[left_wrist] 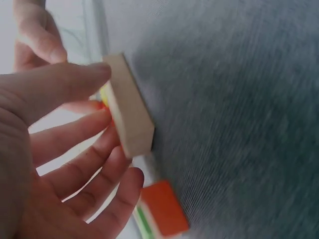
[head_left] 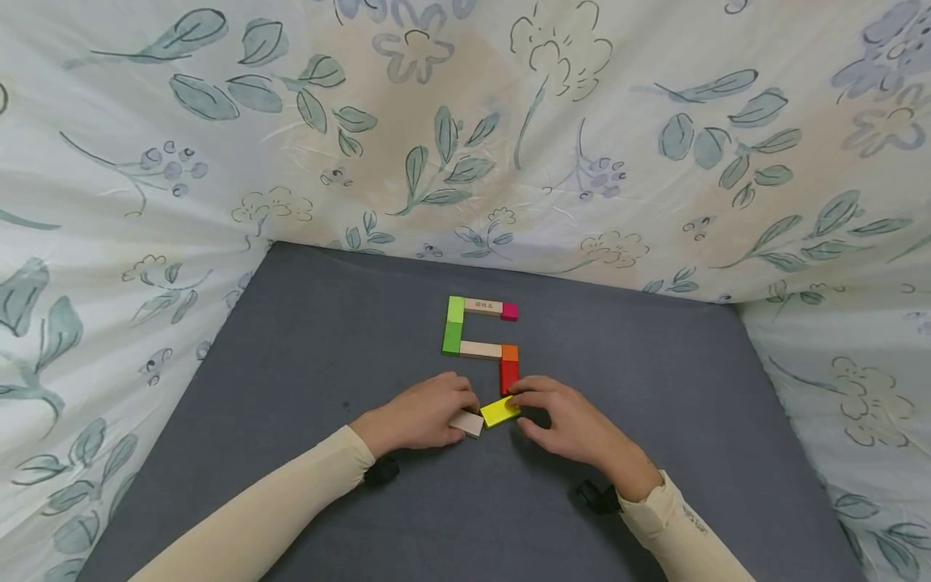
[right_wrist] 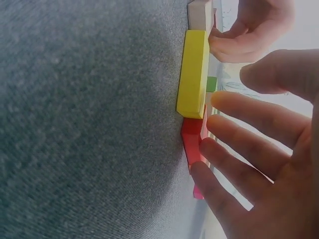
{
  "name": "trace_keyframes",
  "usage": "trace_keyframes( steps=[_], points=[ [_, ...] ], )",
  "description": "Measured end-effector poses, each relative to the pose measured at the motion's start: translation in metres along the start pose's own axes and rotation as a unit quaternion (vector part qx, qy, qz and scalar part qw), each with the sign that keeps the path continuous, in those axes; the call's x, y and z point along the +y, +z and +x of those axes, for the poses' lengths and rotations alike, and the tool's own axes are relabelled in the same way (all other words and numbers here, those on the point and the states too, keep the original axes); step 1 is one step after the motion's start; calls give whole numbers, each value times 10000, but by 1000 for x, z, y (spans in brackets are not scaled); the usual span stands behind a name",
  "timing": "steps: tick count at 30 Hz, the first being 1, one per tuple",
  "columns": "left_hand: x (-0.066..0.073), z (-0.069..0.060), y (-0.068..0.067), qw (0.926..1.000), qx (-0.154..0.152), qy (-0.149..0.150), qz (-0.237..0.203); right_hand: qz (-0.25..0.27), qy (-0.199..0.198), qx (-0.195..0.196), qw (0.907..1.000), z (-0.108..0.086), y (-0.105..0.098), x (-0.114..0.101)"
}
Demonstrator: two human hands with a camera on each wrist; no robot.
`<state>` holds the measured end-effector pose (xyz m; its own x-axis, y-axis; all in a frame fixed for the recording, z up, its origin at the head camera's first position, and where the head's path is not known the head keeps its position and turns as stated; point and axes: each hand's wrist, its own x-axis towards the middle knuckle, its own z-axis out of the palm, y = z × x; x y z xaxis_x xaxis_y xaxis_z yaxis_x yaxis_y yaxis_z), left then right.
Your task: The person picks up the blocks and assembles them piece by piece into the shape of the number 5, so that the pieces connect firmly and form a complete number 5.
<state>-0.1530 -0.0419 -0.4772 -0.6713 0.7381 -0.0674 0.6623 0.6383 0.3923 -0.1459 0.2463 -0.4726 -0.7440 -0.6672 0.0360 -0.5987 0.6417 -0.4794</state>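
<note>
My left hand pinches a plain wooden block between thumb and fingers, low on the dark mat. Its end meets or nearly meets a yellow block, which lies at a slant. My right hand is over the yellow block's right end, its fingertips touching or just above it. In the right wrist view its fingers reach out fairly straight, and the thumb stands off the yellow block. Just beyond the yellow block lies a red block, partly behind the right fingertips.
Beyond the hands, the line of blocks continues: orange, plain wood, green, light green, a wooden block with markings and magenta. Floral cloth hangs around the dark mat.
</note>
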Motion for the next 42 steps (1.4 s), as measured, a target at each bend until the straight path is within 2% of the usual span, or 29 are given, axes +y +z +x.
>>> trace_keyframes(
  steps=[3,10,16,19,25,32,42],
  points=[
    [-6,-3,-7,9998,82,-48,-177,124,55,3,9999,0,-1,-1],
    [-25,-15,-35,9985,207,-332,-382,101,63,144,9998,-1,-1,0],
    [-37,-24,-50,9976,142,-551,-397,-148,-180,353,9991,-3,0,-9],
    [-39,-25,-49,9976,27,-599,-345,-268,-395,353,9982,-3,2,-17],
    [-41,-25,-37,9975,-51,-618,-335,-402,-735,300,9960,0,11,-29],
    [-41,-21,-30,9971,-60,-715,-252,-585,-669,81,9960,1,21,-33],
    [-42,-19,-25,9965,-52,-812,-198,-601,-679,36,9959,3,27,-31]
  ],
)
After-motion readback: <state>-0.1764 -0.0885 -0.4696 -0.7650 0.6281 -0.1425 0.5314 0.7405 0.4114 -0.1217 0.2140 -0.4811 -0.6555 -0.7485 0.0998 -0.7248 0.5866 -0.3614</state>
